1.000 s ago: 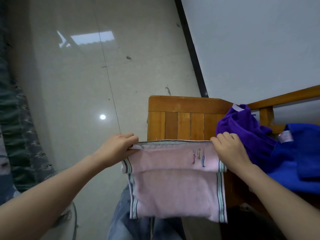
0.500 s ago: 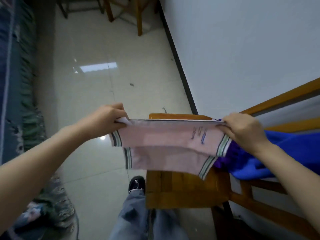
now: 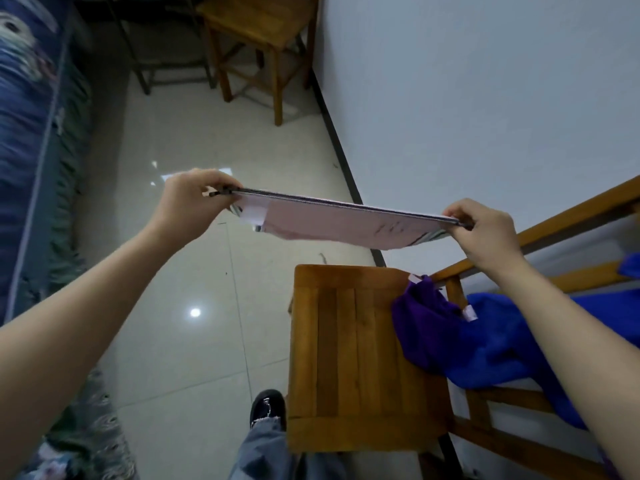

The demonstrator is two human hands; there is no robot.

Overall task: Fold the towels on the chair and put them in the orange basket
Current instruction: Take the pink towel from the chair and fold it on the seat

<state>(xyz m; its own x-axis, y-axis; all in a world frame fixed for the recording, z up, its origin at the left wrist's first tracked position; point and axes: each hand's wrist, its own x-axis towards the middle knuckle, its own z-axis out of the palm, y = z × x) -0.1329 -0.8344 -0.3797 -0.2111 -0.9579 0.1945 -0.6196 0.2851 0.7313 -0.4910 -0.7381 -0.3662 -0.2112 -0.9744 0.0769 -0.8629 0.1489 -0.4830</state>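
Observation:
A pink towel (image 3: pixel 332 223) with striped ends is stretched flat in the air, seen nearly edge-on, above the floor beyond the chair. My left hand (image 3: pixel 194 200) pinches its left corners and my right hand (image 3: pixel 485 230) pinches its right corners. Below stands the wooden chair (image 3: pixel 349 355), its slatted seat mostly bare. A purple towel (image 3: pixel 422 320) and a blue towel (image 3: pixel 502 344) lie crumpled at the seat's right side, against the chair's back rails. No orange basket is in view.
A second wooden chair (image 3: pixel 263 32) stands far off by the white wall (image 3: pixel 485 98). A bed with a patterned blue cover (image 3: pixel 31 133) runs along the left. Glossy floor tiles (image 3: pixel 180 271) lie between. My jeans leg and black shoe (image 3: pixel 266 407) are beside the chair.
Both hands have lifted the pink towel up off the chair seat and forward, pulling it taut and nearly level. My view has tilted up, showing more of the room.

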